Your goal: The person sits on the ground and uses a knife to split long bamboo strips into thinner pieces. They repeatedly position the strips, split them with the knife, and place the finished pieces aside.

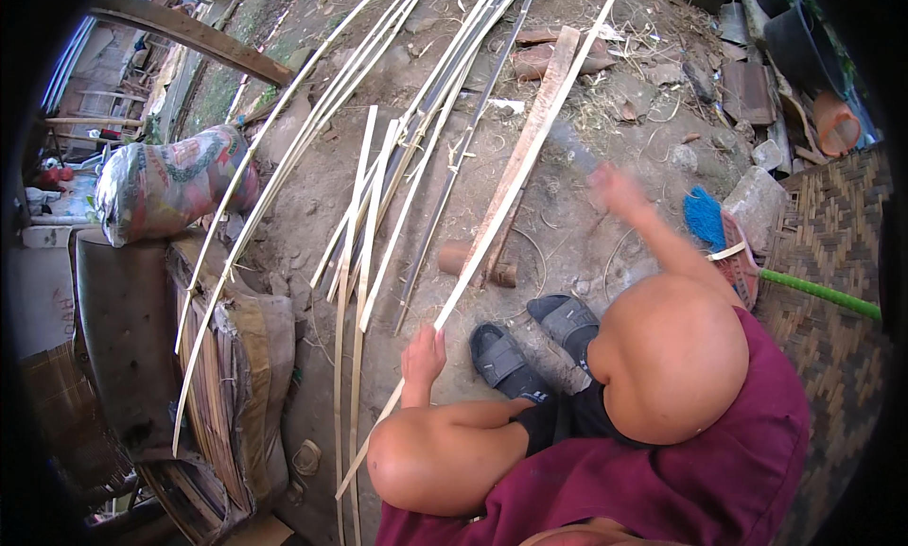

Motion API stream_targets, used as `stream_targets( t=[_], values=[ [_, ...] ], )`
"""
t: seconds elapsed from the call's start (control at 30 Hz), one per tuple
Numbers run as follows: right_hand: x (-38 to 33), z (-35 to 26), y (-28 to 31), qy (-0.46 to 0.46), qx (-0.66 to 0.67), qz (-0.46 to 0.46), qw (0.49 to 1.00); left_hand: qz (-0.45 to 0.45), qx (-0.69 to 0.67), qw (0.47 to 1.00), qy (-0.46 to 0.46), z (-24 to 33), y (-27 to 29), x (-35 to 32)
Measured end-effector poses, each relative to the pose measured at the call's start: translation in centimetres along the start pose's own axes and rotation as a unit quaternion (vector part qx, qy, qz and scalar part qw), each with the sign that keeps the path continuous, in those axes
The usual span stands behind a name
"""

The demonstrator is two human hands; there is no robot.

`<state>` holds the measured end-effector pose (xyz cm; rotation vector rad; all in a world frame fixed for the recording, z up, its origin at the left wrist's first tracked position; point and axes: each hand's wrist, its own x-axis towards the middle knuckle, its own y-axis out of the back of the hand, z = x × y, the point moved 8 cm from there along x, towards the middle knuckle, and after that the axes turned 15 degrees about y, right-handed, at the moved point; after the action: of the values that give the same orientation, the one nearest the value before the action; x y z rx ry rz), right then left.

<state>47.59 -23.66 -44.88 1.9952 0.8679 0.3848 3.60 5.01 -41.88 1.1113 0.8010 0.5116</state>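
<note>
My left hand [423,359] is closed around a long pale bamboo strip [515,189]. The strip slants from beside my left knee up to the far right of centre. It lies along a narrow wooden plank [546,106], whose near end is by a short log [456,257] on the ground. Right of the strip, my right hand [619,192] grips a knife [573,145], its grey blade smeared by motion and pointing toward the strip. Whether the blade touches the strip I cannot tell. My sandalled feet [511,360] are just beyond my bent knees.
Several bamboo strips [364,215] lie on the dirt left of centre. A stuffed sack [175,182] and a worn cushioned seat [255,376] stand at the left. On the right are a broom [733,239] with a green handle, a stone [757,206] and a woven bamboo panel [837,253].
</note>
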Motion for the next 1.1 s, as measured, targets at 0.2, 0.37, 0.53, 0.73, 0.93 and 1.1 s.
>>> stream_targets(
  t=[0.2, 0.37, 0.53, 0.73, 0.93, 1.1],
  values=[
    [0.4, -3.3, -0.2, 0.074, 0.018, 0.012, 0.997, -0.284, -0.27, 0.911, 0.126, -2.3, -4.7, 0.4],
    [-7.0, -18.4, -7.4, 0.276, 0.074, -0.25, 0.925, -0.108, -0.194, 0.973, 0.062, -2.9, -1.9, -1.7],
    [2.8, -2.7, 1.8, 0.024, 0.041, 0.017, 0.999, -0.23, -0.157, 0.93, 0.242, -14.2, -4.0, -7.8],
    [-4.0, -15.1, -8.5, 0.182, 0.112, -0.193, 0.958, -0.027, -0.107, 0.993, 0.032, 3.1, -0.4, 0.6],
    [-1.1, -6.4, -1.8, 0.14, 0.005, -0.038, 0.989, -0.06, -0.018, 0.998, -0.024, 1.5, -1.1, 0.1],
    [3.1, 1.2, 4.6, -0.04, -0.026, 0.084, 0.995, -0.187, -0.172, 0.967, 0.001, -3.0, -2.5, -0.7]
  ],
)
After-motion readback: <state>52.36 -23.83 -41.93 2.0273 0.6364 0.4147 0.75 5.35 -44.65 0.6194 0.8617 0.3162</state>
